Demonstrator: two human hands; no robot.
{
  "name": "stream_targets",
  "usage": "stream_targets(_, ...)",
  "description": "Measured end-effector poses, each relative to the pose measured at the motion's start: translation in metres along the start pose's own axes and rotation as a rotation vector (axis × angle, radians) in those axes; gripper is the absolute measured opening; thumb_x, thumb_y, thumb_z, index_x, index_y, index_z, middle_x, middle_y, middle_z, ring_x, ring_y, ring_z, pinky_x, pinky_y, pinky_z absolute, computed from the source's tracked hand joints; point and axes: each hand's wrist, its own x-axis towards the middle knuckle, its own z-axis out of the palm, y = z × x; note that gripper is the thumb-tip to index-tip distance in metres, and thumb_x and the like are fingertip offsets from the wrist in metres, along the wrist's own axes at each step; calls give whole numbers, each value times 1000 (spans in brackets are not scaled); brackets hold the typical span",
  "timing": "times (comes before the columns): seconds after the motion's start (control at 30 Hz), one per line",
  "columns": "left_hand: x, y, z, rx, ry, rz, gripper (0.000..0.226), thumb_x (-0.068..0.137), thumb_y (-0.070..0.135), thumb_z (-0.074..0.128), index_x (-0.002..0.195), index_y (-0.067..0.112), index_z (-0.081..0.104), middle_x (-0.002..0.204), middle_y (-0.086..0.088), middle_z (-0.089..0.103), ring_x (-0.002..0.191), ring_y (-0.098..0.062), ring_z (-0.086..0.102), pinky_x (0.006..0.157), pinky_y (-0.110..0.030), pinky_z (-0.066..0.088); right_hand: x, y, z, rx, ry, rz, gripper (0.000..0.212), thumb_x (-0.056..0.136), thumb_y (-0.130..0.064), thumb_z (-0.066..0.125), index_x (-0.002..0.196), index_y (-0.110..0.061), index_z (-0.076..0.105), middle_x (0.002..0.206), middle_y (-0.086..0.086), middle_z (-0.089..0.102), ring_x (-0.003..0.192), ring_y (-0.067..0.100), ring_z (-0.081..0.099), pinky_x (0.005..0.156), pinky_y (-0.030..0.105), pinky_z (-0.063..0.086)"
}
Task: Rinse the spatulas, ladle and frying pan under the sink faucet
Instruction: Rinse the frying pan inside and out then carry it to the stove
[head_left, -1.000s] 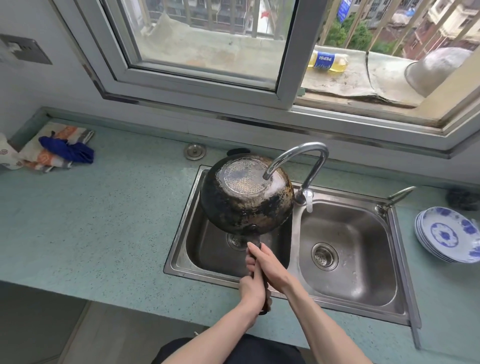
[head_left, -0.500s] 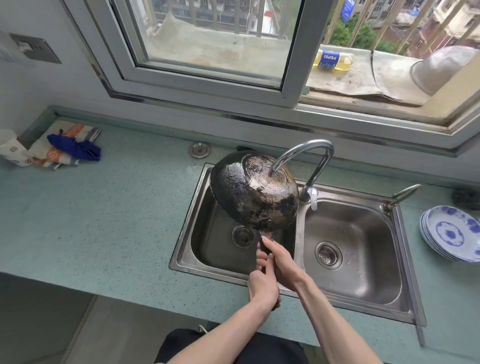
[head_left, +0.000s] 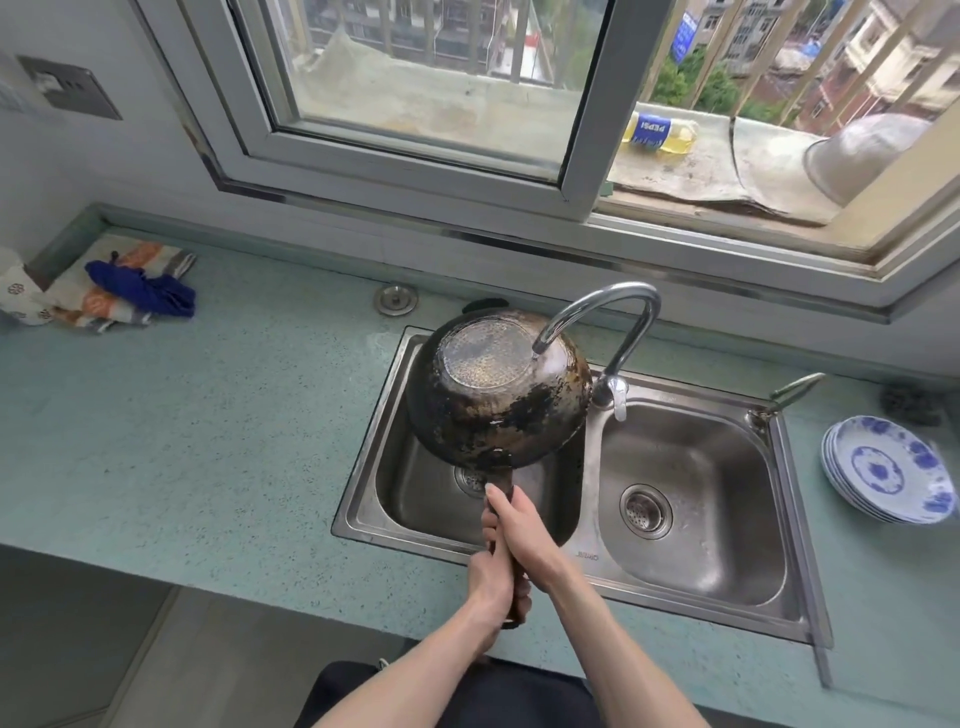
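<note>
A speckled pale green stone countertop (head_left: 218, 415) is seen from above, with a double-bowl stainless steel sink (head_left: 685, 525) set into it below a window; the left bowl sits under a curved chrome faucet (head_left: 608, 322). A blackened, scorched round frying pan (head_left: 493, 395) is held upside down over the left bowl, its underside turned upward and tilted, with the faucet spout just above its base. Its dark handle is gripped by both hands, the right hand (head_left: 524, 535) nearer the pan and the left hand (head_left: 493, 577) at the handle's end, fingers curled tightly around it. A stack of blue-and-white patterned plates (head_left: 888, 470) rests at the counter's right edge, and crumpled cloths (head_left: 119, 288) lie at the far left. No spatulas or ladle can be seen. Water is likely to splash off the domed underside onto the counter, and a wet handle could slip, dropping the pan against the faucet. On the outer ledge lies a yellow-filled plastic bottle (head_left: 660, 132), its blue label reading "PEPSI"; small lettering on the sink rim cannot be read
</note>
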Motion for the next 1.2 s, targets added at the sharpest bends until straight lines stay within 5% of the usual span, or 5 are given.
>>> stream_targets(0.3,5,-5,-21,-49,-49,-36,64,103,61,31,76,8,54,49,-7,45,37,-18,42,42,-23,36,11,16,21,-167,83,-38,26,102,-41,52,104,-16,47,77,-3,48,71,14,45,70,31,47)
stream_targets(0.57,6,-6,-37,-57,-33,-42,57,104,54,32,77,9,53,49,-5,43,37,-17,38,41,-22,32,15,20,35,-235,87,-63,27,104,-40,50,108,-14,47,77,-4,50,70,10,47,70,29,47)
stream_targets(0.7,-1,-2,-40,-69,-33,-36,63,102,62,32,71,10,51,49,-6,44,37,-18,40,43,-24,32,15,20,34,-232,83,-48,33,102,-47,52,104,-14,48,78,-4,55,73,11,53,80,39,54)
stream_targets(0.9,-8,-1,-52,0,12,2,64,96,72,41,69,14,51,51,-5,47,37,-18,43,43,-24,33,10,21,39,-38,15,-25,27,106,-36,51,100,-16,35,69,-3,49,57,12,45,57,28,45)
stream_targets(1.2,-20,-1,-75,-93,-193,99,40,101,40,59,85,4,58,63,-12,58,41,-17,44,40,-22,33,1,14,49,45,1,-98,30,107,-38,50,94,-14,39,66,0,46,57,15,43,54,30,44)
